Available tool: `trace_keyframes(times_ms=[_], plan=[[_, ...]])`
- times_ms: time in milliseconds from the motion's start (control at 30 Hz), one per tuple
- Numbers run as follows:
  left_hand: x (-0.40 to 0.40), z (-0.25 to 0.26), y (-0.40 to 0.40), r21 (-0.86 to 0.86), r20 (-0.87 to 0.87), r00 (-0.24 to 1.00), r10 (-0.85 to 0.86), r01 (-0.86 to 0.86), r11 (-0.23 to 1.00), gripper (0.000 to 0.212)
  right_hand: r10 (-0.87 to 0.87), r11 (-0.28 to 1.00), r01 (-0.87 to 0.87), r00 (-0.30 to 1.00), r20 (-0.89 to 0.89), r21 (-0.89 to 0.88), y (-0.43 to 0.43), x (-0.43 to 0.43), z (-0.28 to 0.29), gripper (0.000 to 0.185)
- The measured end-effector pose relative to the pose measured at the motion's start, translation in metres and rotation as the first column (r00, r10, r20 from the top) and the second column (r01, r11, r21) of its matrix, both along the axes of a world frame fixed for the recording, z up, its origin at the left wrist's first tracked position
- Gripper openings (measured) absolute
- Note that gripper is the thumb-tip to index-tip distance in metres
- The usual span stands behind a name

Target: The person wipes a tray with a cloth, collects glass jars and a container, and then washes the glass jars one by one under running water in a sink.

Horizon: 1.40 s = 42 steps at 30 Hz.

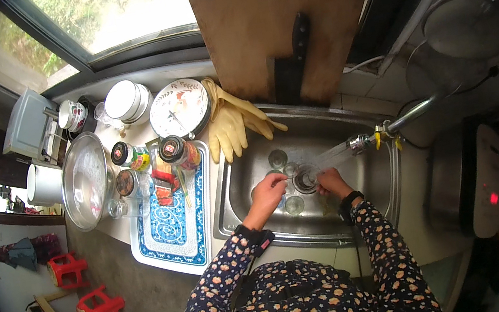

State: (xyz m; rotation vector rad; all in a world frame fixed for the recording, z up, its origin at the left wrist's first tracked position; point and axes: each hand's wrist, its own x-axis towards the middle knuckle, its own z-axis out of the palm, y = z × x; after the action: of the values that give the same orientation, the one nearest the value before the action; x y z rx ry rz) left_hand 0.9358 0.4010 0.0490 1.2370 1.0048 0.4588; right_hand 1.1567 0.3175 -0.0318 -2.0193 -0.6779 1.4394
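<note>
Both my hands are over a stainless steel sink [360, 188]. My right hand [332, 183] has its fingers closed at the side of a clear drinking glass [307, 178], under the water spraying from the faucet head [358, 143]. My left hand [266, 198] is just left of that glass, its fingers curved and slightly apart with nothing seen in them. Several more clear glasses are on the sink bottom around it, among them an upper glass [277, 158] and a lower glass [294, 205]. My left hand partly hides others.
Yellow rubber gloves [228, 130] drape over the sink's left rim. Behind the sink lean a wooden cutting board [240, 26] and a cleaver [288, 75]. At left stand a blue-patterned tray [171, 245], jars [173, 150], plates [178, 101] and a steel basin [84, 180]. An appliance [480, 179] is at right.
</note>
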Motion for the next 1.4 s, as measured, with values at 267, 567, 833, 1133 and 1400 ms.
trace_keyframes(times_ms=[267,567,833,1133,1400], plan=[[0.035,-0.054,0.007,0.142,-0.168,0.98,-0.108,0.132,0.981,0.035,-0.136,0.99,0.129,0.976,-0.171,-0.047,0.016,-0.01,0.038,0.015],[0.057,-0.035,0.004,-0.034,0.054,0.998,-0.038,0.04,0.999,0.04,-0.115,0.985,0.167,0.796,-0.594,0.032,0.01,-0.029,0.076,0.02],[0.067,-0.038,0.01,-0.132,-0.095,0.974,-0.207,0.194,0.972,0.041,0.022,0.973,-0.08,0.965,0.26,0.215,0.014,-0.026,0.042,0.031],[0.072,-0.032,0.002,0.05,-0.142,0.989,-0.038,0.045,0.998,0.047,-0.31,0.938,0.346,0.801,-0.513,-0.026,0.013,-0.041,0.043,0.023],[0.077,-0.034,0.011,0.248,-0.248,0.964,-0.096,0.159,0.956,0.047,-0.088,0.775,-0.45,0.619,0.781,0.443,0.012,-0.025,0.04,0.025]])
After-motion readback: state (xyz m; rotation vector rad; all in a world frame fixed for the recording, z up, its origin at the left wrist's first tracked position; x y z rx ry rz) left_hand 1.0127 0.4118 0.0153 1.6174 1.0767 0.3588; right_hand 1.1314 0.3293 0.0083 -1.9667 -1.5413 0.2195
